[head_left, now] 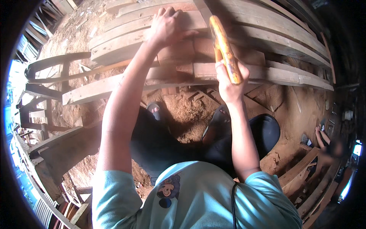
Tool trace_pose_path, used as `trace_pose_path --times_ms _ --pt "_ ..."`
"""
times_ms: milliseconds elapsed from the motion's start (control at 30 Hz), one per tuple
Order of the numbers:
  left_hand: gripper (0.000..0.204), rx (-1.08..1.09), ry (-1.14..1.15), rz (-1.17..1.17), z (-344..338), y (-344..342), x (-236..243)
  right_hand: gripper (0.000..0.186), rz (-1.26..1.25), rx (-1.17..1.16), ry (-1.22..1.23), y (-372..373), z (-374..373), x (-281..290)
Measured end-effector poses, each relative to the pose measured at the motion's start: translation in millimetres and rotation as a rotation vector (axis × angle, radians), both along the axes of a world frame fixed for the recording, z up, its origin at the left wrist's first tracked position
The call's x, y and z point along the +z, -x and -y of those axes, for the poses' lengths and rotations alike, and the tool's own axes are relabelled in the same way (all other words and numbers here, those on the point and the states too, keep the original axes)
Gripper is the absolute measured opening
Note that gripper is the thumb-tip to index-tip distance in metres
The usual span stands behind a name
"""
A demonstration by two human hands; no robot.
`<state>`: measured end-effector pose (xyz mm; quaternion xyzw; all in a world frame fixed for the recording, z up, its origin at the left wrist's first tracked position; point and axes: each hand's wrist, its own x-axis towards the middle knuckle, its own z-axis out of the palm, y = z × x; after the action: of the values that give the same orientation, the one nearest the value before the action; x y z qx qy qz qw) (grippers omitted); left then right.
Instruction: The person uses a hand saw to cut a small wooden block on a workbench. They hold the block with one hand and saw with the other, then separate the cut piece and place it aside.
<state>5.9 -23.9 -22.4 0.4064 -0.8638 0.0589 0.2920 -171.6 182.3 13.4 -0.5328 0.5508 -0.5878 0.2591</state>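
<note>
While the left hand [167,26] presses flat with open fingers on a wooden plank [126,42], the right hand [228,82] grips a yellow wooden handle [225,49].

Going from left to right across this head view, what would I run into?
Curved wooden frame → left hand flat on a plank → orange wooden tool handle gripped in the right hand → another person sitting at the far right.

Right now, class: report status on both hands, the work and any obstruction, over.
Left hand flat on wooden plank. Right hand gripping wooden tool handle. Nothing between them.
</note>
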Motion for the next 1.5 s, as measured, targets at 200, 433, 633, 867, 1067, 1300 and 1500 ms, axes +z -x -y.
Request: trace_pose_path --times_ms 200,433,633,867,1067,1300,1500 --pt "0.073 0.079 0.132 -0.004 12.5 -8.2 5.7 0.007 -0.354 -0.022 0.022 34.7 -156.0 -51.0" --pt "0.088 0.163 -0.277 0.025 5.3 2.4 20.7 0.008 -0.402 -0.009 0.035 49.9 -220.0 -41.6" --pt "0.068 -0.076 0.087 0.033 21.1 -5.6 -8.2 0.020 -0.021 0.056 -0.045 21.5 -30.7 5.1" --pt "0.079 0.113 -0.049 0.008 20.9 -11.1 8.6 0.004 -0.161 0.013 -0.014 37.3 -151.7 -29.8" --pt "0.095 0.253 -0.230 0.091 12.4 -14.0 23.7 0.011 -0.887 0.092 0.066 74.1 -243.2 -39.3" --pt "0.085 0.013 -0.013 0.081 -2.3 -1.9 -2.3 0.018 -0.051 0.020 0.014 8.6 -26.2 -7.2" --pt "0.081 -0.089 0.025 0.019 21.1 -19.5 4.7 0.009 -0.523 0.043 0.128 29.8 -158.9 -27.3"
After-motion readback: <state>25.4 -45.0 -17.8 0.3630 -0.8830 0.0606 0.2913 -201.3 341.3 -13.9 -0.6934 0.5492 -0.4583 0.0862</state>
